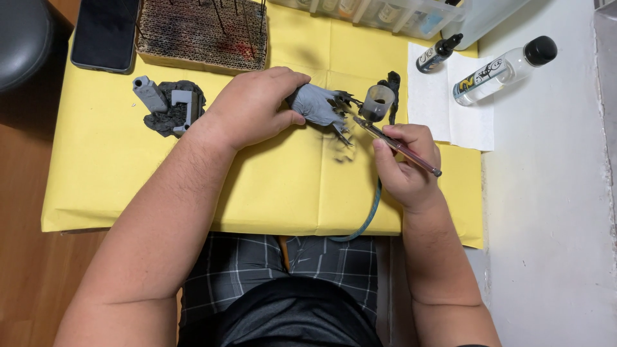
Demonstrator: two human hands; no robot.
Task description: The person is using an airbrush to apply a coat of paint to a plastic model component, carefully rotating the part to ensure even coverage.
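Both hands curled: left hand (254,106) around grey figure (316,104) (right hand (405,164), airbrush (395,144))

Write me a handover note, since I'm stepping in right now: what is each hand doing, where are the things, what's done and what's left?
Left hand: closed grip on the grey model part, held above the yellow paper.
Right hand: closed grip on the airbrush, nozzle at the part; its cup is upright, and the hose trails off the front edge.
Done: the part looks grey-coated, with dark areas at its spiky end.
Left: two grey pieces lie on a dark base, untouched. Bottles stand by on the white paper.
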